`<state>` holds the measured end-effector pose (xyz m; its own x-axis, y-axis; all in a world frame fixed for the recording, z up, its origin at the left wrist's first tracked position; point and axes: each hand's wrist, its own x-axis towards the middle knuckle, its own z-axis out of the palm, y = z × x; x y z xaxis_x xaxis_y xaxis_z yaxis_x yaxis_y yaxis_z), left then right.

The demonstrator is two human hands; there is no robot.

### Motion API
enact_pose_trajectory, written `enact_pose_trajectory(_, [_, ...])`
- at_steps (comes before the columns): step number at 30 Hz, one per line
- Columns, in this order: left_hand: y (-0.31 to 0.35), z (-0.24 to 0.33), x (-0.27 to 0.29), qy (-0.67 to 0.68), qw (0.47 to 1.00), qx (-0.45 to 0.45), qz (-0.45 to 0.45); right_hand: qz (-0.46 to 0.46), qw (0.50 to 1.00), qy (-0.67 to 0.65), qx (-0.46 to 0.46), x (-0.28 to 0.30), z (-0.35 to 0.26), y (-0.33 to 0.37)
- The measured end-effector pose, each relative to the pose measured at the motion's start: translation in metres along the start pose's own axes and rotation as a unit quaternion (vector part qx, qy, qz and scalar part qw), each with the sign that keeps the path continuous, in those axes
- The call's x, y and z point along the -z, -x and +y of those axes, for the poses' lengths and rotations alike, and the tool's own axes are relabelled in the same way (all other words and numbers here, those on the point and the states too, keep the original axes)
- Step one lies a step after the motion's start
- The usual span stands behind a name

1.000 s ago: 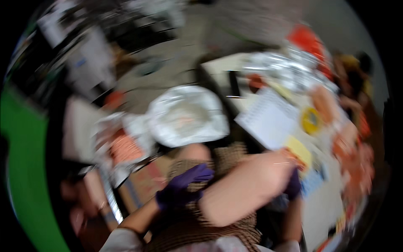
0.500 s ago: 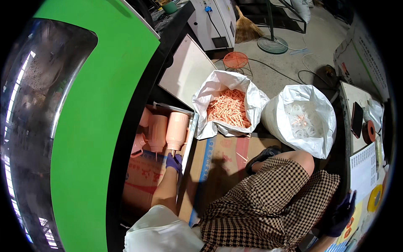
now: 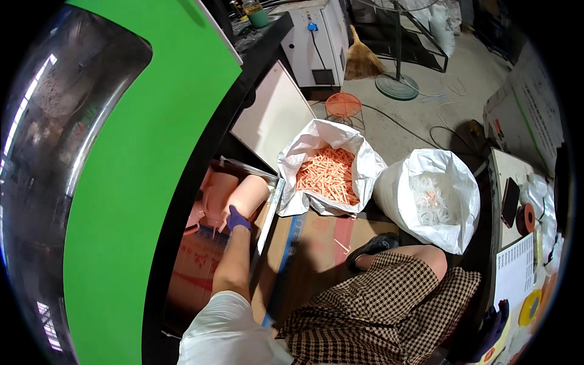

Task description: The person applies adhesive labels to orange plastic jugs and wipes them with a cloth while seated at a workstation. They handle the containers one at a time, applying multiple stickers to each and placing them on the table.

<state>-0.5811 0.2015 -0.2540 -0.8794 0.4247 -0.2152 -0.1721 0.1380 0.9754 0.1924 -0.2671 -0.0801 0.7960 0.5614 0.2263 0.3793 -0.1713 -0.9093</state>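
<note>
My left hand [image 3: 238, 219], in a purple glove, is closed on the lower, narrow end of a pink plastic bottle [image 3: 248, 193]. The bottle lies tilted inside an open bin [image 3: 273, 204] beside the green machine. Next to it in the bin rests another pink bottle [image 3: 218, 193] with a side handle and a thin stem. More pink pieces [image 3: 193, 216] lie at the bin's left, partly hidden by the machine. Far to the right, my right hand [image 3: 491, 331], in a dark purple glove, is over the side table's near end with its fingers stretched out; nothing shows in it.
The green machine [image 3: 140, 182] fills the left. Ahead stand a white sack [image 3: 292, 164] of pink sticks and another white sack [image 3: 389, 188] of clear plastic rings. Flattened cardboard [image 3: 316, 243] covers the floor. A phone [image 3: 510, 202], tape rolls and a paper sheet [image 3: 514, 267] lie on the side table.
The bottle in my left hand has tipped over to the right, and the hand has shifted slightly left. My right hand has moved lower in view. The whole view has shifted a little.
</note>
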Motion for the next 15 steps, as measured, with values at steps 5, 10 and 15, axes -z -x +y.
enact_pose_trajectory(5, [0.136,0.095,-0.009,-0.123,0.825,-0.482,-0.27,-0.065,0.992,0.056,0.096,-0.081,-0.096,0.018])
enact_pose_trajectory(10, [0.302,0.167,-0.006,-0.181,0.584,-0.637,-0.47,-0.197,0.953,0.068,0.22,-0.126,-0.128,0.047])
enact_pose_trajectory(15, [0.455,0.151,0.0,-0.131,0.524,-0.474,-0.695,-0.296,0.872,0.054,0.387,-0.185,-0.177,0.053])
